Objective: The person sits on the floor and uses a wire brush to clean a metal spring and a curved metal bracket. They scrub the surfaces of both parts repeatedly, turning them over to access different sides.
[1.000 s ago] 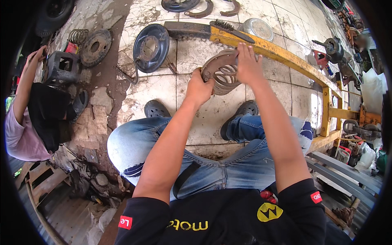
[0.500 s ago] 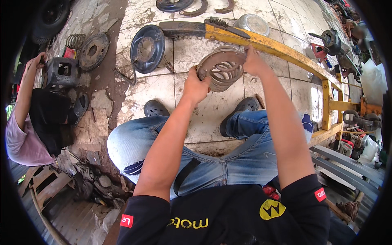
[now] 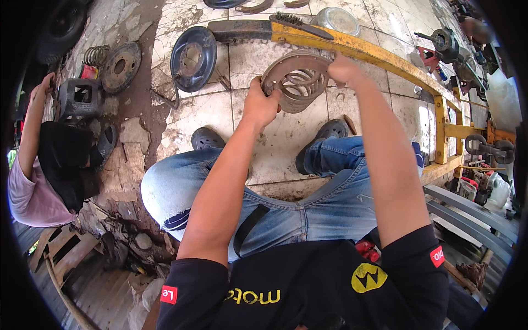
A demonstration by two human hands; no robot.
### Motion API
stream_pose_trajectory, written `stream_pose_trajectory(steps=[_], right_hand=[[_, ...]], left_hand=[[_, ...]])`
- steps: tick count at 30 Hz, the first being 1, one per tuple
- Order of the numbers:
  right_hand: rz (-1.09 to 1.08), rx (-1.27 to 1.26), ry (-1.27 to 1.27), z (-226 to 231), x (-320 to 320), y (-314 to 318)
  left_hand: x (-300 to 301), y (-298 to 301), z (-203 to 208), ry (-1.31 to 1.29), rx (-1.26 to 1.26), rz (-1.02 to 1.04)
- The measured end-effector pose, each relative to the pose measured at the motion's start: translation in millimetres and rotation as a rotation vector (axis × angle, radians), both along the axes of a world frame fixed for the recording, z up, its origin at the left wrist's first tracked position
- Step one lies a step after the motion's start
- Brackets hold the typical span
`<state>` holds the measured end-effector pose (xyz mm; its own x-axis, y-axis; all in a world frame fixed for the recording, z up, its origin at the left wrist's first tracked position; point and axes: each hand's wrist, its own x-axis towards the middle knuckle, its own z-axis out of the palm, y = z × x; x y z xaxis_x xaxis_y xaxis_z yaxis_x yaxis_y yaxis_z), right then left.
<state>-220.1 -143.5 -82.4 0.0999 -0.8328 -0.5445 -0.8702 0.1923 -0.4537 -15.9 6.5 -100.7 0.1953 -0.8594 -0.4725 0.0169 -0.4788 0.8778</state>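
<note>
A rusty curved brake shoe (image 3: 290,62) is held by its two ends, arching over the far side of a grey coil spring (image 3: 308,91). My left hand (image 3: 260,105) is closed round the shoe's left end, thumb on its inner face. At the right end my right hand (image 3: 344,70) is closed too, its fingertips partly hidden. Whether the shoe touches the spring I cannot tell. Just beyond them, a wire brush (image 3: 300,25) lies on a yellow metal beam (image 3: 357,45).
A black brake backing plate (image 3: 193,59) leans at the beam's dark end. A round metal pan (image 3: 336,21) sits behind the beam. At the left, another person's arm (image 3: 32,126) reaches beside a dark plastic container (image 3: 81,98), near a rusty disc (image 3: 121,67).
The brake shoe has tilted, so its arch stands more open and more of the spring's coils show inside. Both hands keep their hold. The whole view has shifted slightly.
</note>
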Motion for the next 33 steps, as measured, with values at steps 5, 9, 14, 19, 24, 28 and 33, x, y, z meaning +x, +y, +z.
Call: stream_pose_trajectory(steps=[5,9,14,19,24,28,33], right_hand=[[0.068,-0.306,0.028,19,5,46],[0.301,-0.592,0.396,-17,11,74],[0.056,-0.172,0.218,-11,1,19],[0.206,-0.250,0.264,-3,-16,24],[0.187,-0.349,0.346,1,2,55],[0.148,-0.123,0.206,-36,-45,9],[0.305,-0.531,0.419,-9,1,54]], left_hand=[[0,1,3,-0.009,0.026,0.035],[-2,1,-2,0.044,-0.010,0.024],[-5,3,-4,0.024,-0.009,0.029],[-6,4,3,0.000,0.018,0.042],[-6,3,2,-0.004,-0.015,0.022],[-16,2,4,-0.057,-0.038,0.013],[-4,2,-3,-0.016,0.003,0.017]])
